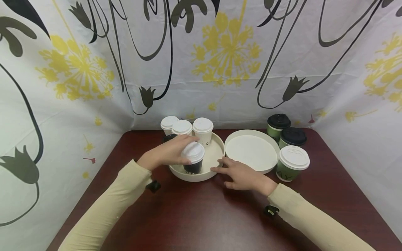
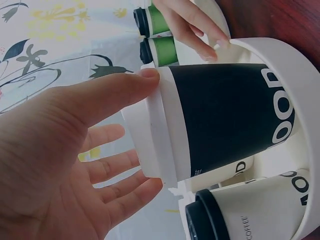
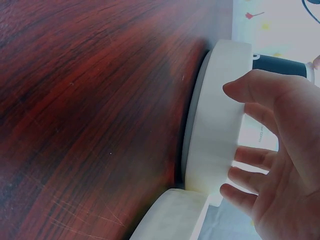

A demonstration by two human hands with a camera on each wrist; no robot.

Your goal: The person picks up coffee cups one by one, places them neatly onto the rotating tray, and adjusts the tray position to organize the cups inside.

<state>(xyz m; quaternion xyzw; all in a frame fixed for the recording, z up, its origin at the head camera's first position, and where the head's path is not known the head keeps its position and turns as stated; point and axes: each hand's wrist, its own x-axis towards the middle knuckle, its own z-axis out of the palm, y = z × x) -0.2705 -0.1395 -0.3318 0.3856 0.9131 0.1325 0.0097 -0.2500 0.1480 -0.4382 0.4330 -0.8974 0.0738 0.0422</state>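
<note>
My left hand (image 1: 169,150) holds a black paper cup (image 1: 193,168) by its white lid, thumb on the near side and fingers round the far side. This cup is at the front of the left round white tray (image 1: 196,177); whether its base touches the tray cannot be told. In the left wrist view the black cup (image 2: 225,110) shows white lettering. My right hand (image 1: 242,174) has its fingers spread at the right rim of that tray. White-lidded cups, one a white cup (image 1: 203,130), stand at the back of the tray. A black-lidded white cup (image 2: 255,210) is partly hidden behind my left hand.
A second round white tray (image 1: 251,150) sits against the first one's right side. Beyond it stand a white-lidded green cup (image 1: 292,164) and two black-lidded green cups, including a middle one (image 1: 292,137). Patterned cloth (image 1: 188,69) hangs behind the dark red table (image 1: 201,216).
</note>
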